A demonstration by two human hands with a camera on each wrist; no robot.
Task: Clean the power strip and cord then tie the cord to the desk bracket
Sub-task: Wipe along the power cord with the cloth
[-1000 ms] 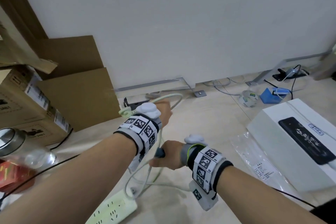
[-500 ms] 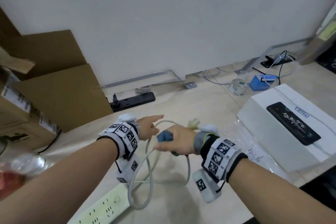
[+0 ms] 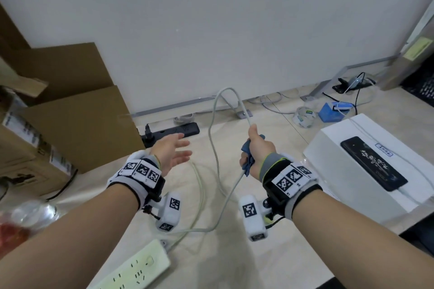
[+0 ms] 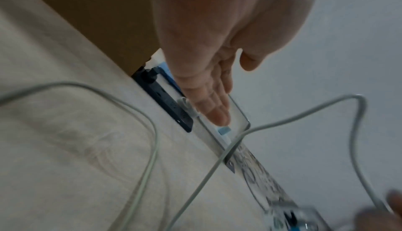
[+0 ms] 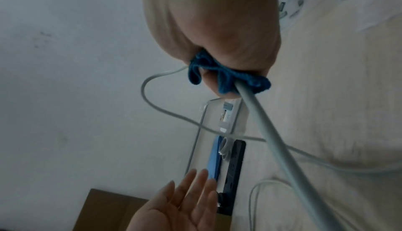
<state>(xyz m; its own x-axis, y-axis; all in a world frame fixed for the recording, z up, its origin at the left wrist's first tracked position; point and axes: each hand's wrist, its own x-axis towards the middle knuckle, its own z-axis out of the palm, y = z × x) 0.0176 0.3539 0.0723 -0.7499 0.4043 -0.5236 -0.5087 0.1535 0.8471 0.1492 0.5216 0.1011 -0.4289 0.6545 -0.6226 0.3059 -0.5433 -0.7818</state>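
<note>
wall (image 3: 234, 19): plain white | floor (image 3: 270, 253): beige | cardboard boxes (image 3: 77, 124): left, against wall

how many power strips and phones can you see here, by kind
White power strip: 1
Black power strip, along the wall base: 1
Black phone, lying on the white box: 1
Dark phone on the floor at far right, with a cable leading to it: 1
Total: 4

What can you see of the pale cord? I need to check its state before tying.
The cord is pale grey-green, smooth and round. It leaves the white power strip on the floor, rises in a tall loop and passes through the blue cloth gripped in the right hand. The left hand hangs apart from it.
</note>
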